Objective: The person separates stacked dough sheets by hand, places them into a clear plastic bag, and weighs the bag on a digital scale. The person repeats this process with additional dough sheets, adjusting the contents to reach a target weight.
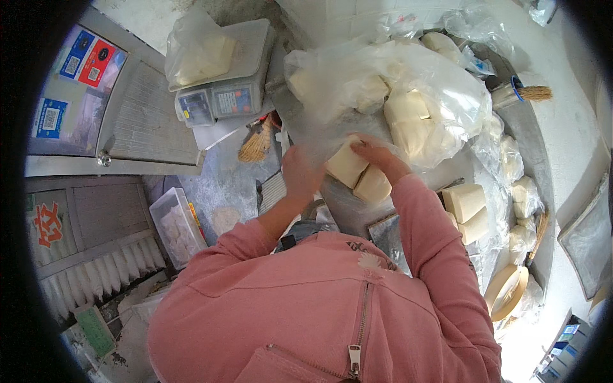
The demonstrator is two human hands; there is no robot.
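Observation:
Two cream-coloured blocks, perhaps dough, lie side by side in front of me with clear plastic around them. My right hand (376, 153) curls over the far edge of the larger block (347, 163), its fingers against it. The smaller block (372, 184) is below my right wrist. Blurred by motion, my left hand (302, 172) is closed at the near-left side of the clear plastic bag (325, 136). Its fingertips are hard to make out. Just beyond my hands, a large plastic bag (450, 95) covers more cream blocks (407, 124) on the grey worktop (368, 127).
Uncovered blocks (464, 206) sit to the right, near bagged pieces (524, 196) along the edge. A round wooden sieve (507, 293) leans at lower right. On the left are a straw brush (256, 143), stacked plastic boxes (239, 72), a white tub (178, 227) and a metal-framed cabinet (148, 115).

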